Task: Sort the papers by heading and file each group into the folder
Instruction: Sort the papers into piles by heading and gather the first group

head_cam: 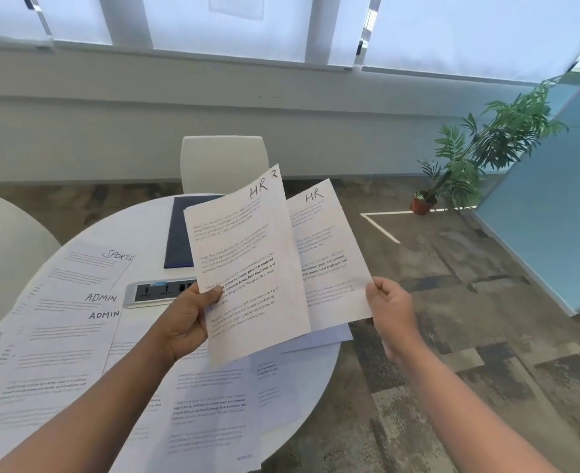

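The left hand (188, 320) pinches the left edge of an HR sheet (247, 268), thumb on the printed face and the other fingers curled behind it. The right hand (389, 310) pinches the lower right corner of a second HR sheet (326, 254), which tucks behind the first, so the pair fans out in the air above the surface (316, 377). A further "R" peeks at the top of the left sheet, so there may be a third page behind it; the view does not settle that.

Below and to the left, more papers lie spread and overlapping on the surface: one headed SPORTS (94, 271) and two headed ADMIN (73, 319), with others (210, 407) nearer the person whose headings cannot be read. The dark blue folder (179, 233) lies closed at the far side, beside a socket strip (160, 291).

Judging from this, sorting is in its early part: the HR group is being gathered, the other headings are only loosely grouped, and nothing appears filed yet.
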The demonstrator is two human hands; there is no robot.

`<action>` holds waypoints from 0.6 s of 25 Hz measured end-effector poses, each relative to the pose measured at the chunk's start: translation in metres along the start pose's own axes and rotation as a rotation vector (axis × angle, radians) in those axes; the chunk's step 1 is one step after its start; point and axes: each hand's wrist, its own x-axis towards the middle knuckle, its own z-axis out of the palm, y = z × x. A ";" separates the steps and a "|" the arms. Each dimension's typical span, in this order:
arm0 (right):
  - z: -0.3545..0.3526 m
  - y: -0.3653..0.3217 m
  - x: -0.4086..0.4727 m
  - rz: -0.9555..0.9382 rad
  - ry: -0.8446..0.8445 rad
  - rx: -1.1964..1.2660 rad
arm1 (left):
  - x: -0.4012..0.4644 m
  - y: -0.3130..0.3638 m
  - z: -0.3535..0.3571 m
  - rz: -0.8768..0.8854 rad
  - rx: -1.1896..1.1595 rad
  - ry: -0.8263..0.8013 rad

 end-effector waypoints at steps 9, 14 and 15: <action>0.036 0.029 0.044 0.134 -0.351 0.334 | 0.001 -0.010 0.010 0.078 0.045 0.206; 0.052 0.040 0.042 0.186 -0.512 0.254 | -0.014 -0.035 0.004 0.050 0.014 0.316; 0.056 0.043 0.040 0.190 -0.548 0.234 | -0.017 -0.040 0.001 0.049 0.013 0.331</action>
